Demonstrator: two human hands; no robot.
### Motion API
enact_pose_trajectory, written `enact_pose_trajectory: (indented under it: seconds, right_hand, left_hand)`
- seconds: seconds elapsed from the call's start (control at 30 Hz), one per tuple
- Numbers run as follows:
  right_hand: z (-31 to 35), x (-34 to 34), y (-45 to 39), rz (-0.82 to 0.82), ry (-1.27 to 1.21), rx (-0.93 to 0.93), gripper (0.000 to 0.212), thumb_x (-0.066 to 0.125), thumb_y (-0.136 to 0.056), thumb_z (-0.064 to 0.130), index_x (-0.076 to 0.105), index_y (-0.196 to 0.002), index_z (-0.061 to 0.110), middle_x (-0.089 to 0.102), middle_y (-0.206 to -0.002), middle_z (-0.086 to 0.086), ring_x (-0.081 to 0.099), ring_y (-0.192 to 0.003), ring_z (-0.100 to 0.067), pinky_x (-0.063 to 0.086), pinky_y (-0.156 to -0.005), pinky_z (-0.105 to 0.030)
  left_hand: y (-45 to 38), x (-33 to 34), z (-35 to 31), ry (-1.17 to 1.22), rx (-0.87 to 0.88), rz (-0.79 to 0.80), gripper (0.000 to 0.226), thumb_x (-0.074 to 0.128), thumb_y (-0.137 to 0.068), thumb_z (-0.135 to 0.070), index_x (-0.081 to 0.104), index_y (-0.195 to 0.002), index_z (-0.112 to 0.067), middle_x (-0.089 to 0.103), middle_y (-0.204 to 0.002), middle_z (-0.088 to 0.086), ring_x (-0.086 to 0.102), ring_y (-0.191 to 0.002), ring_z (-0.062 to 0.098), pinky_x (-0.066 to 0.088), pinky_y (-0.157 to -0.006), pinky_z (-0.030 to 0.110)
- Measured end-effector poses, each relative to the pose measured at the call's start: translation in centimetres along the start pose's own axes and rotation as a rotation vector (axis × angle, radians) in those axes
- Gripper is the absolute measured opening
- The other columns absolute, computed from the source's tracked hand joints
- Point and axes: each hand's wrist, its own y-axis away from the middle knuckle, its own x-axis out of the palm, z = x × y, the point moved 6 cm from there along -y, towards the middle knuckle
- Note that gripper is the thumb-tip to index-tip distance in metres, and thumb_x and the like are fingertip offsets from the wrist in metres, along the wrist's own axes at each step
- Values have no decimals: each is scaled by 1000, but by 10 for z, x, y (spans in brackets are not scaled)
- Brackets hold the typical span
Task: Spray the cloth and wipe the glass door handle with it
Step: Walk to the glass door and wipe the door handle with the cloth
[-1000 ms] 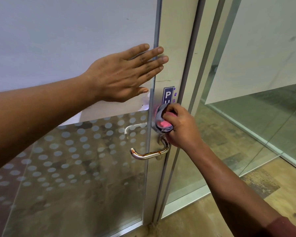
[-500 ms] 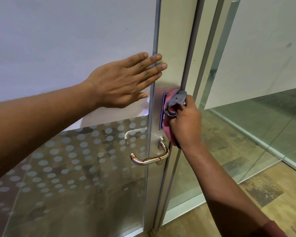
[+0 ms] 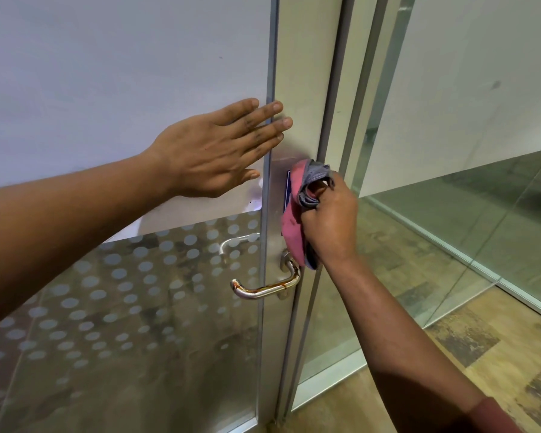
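Gripping cloth (image 3: 297, 210) above handle (image 3: 266, 287)

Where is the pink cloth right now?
In the head view the pink cloth is bunched in the right hand, pressed on the metal door frame just above the door handle, right of the flat left hand.

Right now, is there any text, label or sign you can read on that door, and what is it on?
No text reads in this view.
Blue sign on the door frame: only a sliver shows at the edge of the cloth that the right hand presses over it; its lettering is hidden.
Handle, glass, left hand: no markings visible.
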Motion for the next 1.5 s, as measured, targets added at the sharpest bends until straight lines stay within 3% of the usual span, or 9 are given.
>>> enact_pose_trajectory:
  seconds: [0.13, 0.33, 0.43, 0.77, 0.97, 1.07, 1.2, 1.33, 1.5]
  right_hand:
    - [7, 7, 5, -24, -229, 66, 46, 62, -74, -14, 58, -118, 1, 62, -110, -8, 54, -92, -3, 40, -79, -2]
    - [0, 16, 23, 175, -15, -29, 36, 61, -81, -6, 72, -113, 5, 62, -119, -7, 57, -104, -14, 33, -91, -8]
    - [-11, 4, 18, 102, 46, 58, 35, 64, -78, -7, 73, -111, 2, 63, -115, -11, 60, -101, -23, 37, -86, -14]
    - [-15, 30, 36, -68, 18, 199, 30, 67, -65, -13, 71, -94, -6, 64, -101, -18, 65, -82, -32, 36, -71, -12]
    - [-32, 30, 44, 36, -72, 343, 19, 66, -75, -6, 67, -94, -2, 66, -95, -14, 65, -85, -29, 39, -65, -15]
    - [-27, 15, 34, -51, -117, 291, 22, 64, -76, -8, 71, -95, 0, 66, -96, -13, 63, -85, -23, 36, -66, -4]
    - [-1, 22, 31, -46, -79, 94, 31, 66, -74, -6, 75, -102, 4, 64, -111, -9, 58, -90, -12, 37, -79, -6]
    - [0, 39, 49, 66, -40, 68, 34, 68, -68, -9, 74, -100, 2, 61, -118, -7, 63, -88, -20, 37, -63, 2]
    - [-17, 30, 46, 136, -13, 159, 26, 65, -75, -5, 73, -100, -1, 64, -107, -10, 64, -93, -29, 39, -78, -15]
  left_hand:
    - [0, 3, -1, -9, 5, 13, 72, -8, -103, -46, -9, -159, 0, -10, -168, 21, -11, -156, 37, 6, -128, 49]
    - [0, 3, -1, -29, 8, 17, 71, -10, -103, -45, -10, -159, -2, -12, -167, 21, -12, -156, 38, 5, -128, 49]
    - [0, 3, -1, -25, 9, 20, 71, -10, -103, -45, -8, -160, -3, -11, -168, 20, -11, -156, 37, 5, -128, 49]
    - [0, 5, -2, -40, 12, 14, 70, -11, -103, -44, -9, -159, -2, -12, -167, 19, -12, -156, 38, 4, -128, 49]
    - [1, 2, 0, -27, 6, 12, 72, -11, -102, -45, -3, -160, -3, -10, -167, 19, -10, -156, 38, 5, -128, 49]
    - [1, 1, 0, -27, 0, 10, 72, -10, -102, -45, -3, -160, -3, -9, -167, 19, -10, -156, 38, 5, -128, 49]
    - [1, 0, -1, -21, 9, 6, 72, -10, -102, -45, -2, -160, -3, -7, -168, 19, -8, -157, 37, 5, -128, 49]
    - [2, 4, -2, -40, 15, 33, 71, -13, -101, -45, -10, -159, -3, -13, -167, 19, -13, -156, 37, 4, -128, 49]
    - [1, 1, -1, -7, 8, 17, 72, -11, -102, -44, -4, -160, -2, -9, -168, 20, -10, -156, 38, 5, -128, 49]
